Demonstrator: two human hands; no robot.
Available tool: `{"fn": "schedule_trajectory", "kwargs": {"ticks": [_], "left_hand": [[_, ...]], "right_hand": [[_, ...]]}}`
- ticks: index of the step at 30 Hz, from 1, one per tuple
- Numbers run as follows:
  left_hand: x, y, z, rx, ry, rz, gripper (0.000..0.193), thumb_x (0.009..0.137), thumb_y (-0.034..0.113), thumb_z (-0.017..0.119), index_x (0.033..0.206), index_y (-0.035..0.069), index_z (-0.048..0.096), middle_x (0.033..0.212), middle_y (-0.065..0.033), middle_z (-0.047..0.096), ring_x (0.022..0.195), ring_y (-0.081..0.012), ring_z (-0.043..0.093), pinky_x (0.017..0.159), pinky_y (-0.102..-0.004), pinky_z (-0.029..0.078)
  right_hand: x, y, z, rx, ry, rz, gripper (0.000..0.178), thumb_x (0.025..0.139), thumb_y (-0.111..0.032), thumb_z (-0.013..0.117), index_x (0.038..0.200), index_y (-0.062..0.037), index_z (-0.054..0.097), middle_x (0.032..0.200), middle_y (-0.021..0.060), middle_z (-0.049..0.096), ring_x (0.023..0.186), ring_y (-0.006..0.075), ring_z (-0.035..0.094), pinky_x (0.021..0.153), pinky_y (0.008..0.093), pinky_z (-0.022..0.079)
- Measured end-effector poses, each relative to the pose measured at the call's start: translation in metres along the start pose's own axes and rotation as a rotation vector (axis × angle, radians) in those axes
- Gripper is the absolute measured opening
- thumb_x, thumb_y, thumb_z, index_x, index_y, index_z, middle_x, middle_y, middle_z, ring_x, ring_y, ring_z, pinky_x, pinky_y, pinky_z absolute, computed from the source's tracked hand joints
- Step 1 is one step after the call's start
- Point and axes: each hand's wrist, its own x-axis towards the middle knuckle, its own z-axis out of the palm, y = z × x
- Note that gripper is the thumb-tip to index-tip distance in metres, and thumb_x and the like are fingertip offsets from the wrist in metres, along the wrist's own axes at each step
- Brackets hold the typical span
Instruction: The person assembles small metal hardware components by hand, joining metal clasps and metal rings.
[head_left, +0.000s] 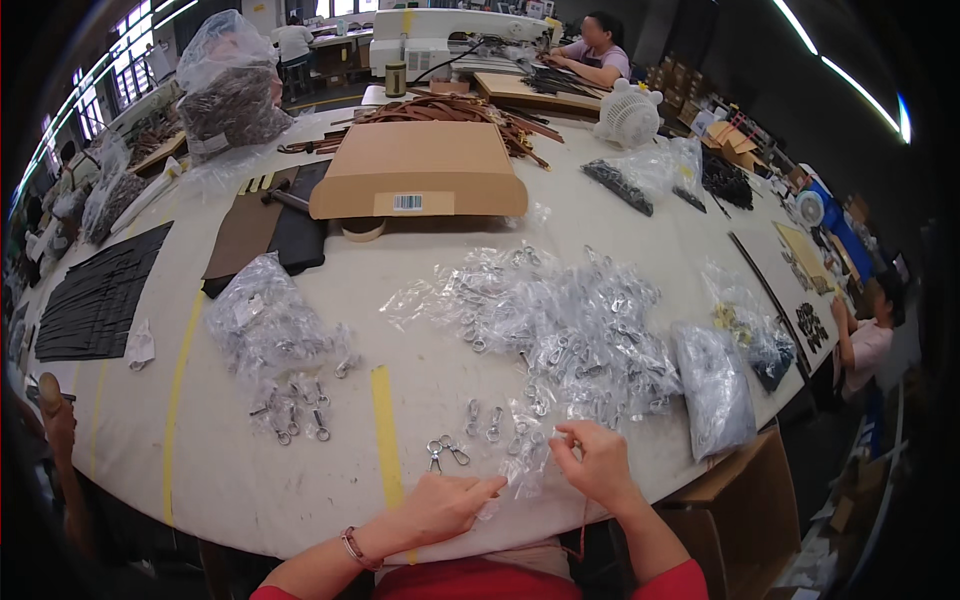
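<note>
Near the table's front edge my left hand (440, 507) has its fingers closed, with the tips at a small clear plastic bag (524, 470). My right hand (596, 464) is curled on the other side of the bag, thumb and index finger close together; what sits between them is too small to make out. Two bare metal swivel snap hooks (448, 452) lie beyond my left hand. Just right of them are bagged snap hooks (494, 424). A wide heap of clear bags with snap hooks (590, 330) spreads beyond my right hand.
Another bagged pile (265, 320) lies left of a yellow tape strip (386, 430). A cardboard box (420, 165) stands farther back beside brown straps (520, 130). A plastic pack (714, 390) rests at the right edge, near a white fan (628, 115). Other people work farther off.
</note>
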Motion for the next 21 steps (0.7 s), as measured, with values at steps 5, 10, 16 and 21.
{"fn": "schedule_trajectory", "kwargs": {"ticks": [5,10,16,21], "left_hand": [[0.011,0.011,0.014,0.260,-0.234,-0.001,0.041,0.074,0.008,0.047,0.114,0.003,0.042,0.063,-0.0075,0.058,0.052,-0.0246,0.058,0.042,-0.0349,0.043],[0.008,0.004,0.026,0.323,-0.251,0.035,0.040,0.075,0.010,0.045,0.114,0.002,0.042,0.061,-0.0069,0.057,0.047,-0.0251,0.056,0.039,-0.0349,0.042],[0.005,0.003,0.022,0.313,-0.240,0.044,0.041,0.074,0.010,0.046,0.115,0.004,0.043,0.062,-0.0063,0.057,0.047,-0.0241,0.056,0.039,-0.0344,0.041],[0.006,-0.001,0.007,0.270,-0.201,-0.031,0.044,0.072,0.005,0.048,0.116,0.007,0.045,0.065,-0.0060,0.057,0.053,-0.0252,0.058,0.045,-0.0352,0.044]], "right_hand": [[0.042,0.001,0.003,-0.153,-0.344,0.161,0.029,0.069,-0.030,0.064,0.080,-0.0026,0.062,0.067,0.0111,0.060,0.061,0.0252,0.059,0.056,0.0336,0.045],[0.045,0.023,0.020,-0.110,-0.484,0.076,0.026,0.069,-0.027,0.062,0.075,-0.0020,0.061,0.067,0.0142,0.059,0.063,0.0276,0.059,0.058,0.0352,0.044],[0.043,0.019,0.014,0.122,-0.478,0.085,0.018,0.069,-0.017,0.055,0.075,-0.0009,0.058,0.067,0.0170,0.058,0.067,0.0343,0.057,0.060,0.0393,0.043],[0.040,-0.001,-0.002,0.264,-0.311,-0.062,0.009,0.063,-0.006,0.055,0.070,-0.0006,0.053,0.062,0.0143,0.056,0.056,0.0282,0.056,0.051,0.0329,0.042]]}}
